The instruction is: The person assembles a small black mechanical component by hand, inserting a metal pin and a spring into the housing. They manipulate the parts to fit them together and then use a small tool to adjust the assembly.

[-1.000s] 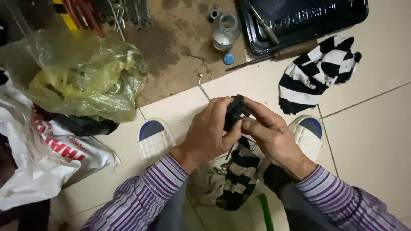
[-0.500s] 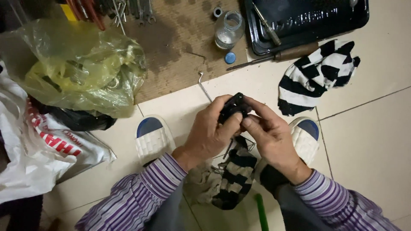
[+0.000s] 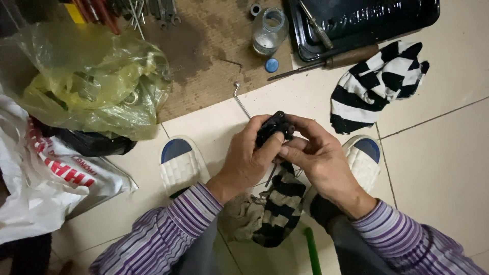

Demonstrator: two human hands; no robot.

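While crouching over the tiled floor point(image 3: 438, 168), still pinching small black part point(image 3: 274, 127) between both grips, unchanged from half a second ago: left hand point(image 3: 249, 158) wrapping its underside, right hand point(image 3: 318, 158) fingertips closing on its right edge, above striped rag point(image 3: 277, 203).

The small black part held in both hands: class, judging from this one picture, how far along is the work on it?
Done: tools are laid out, with a screwdriver beside the black tray and a striped rag spread under the hands. In hand: the left hand and right hand both grip the small black part. Left: the bent metal rod lies untouched on the floor; the part's state is hidden.
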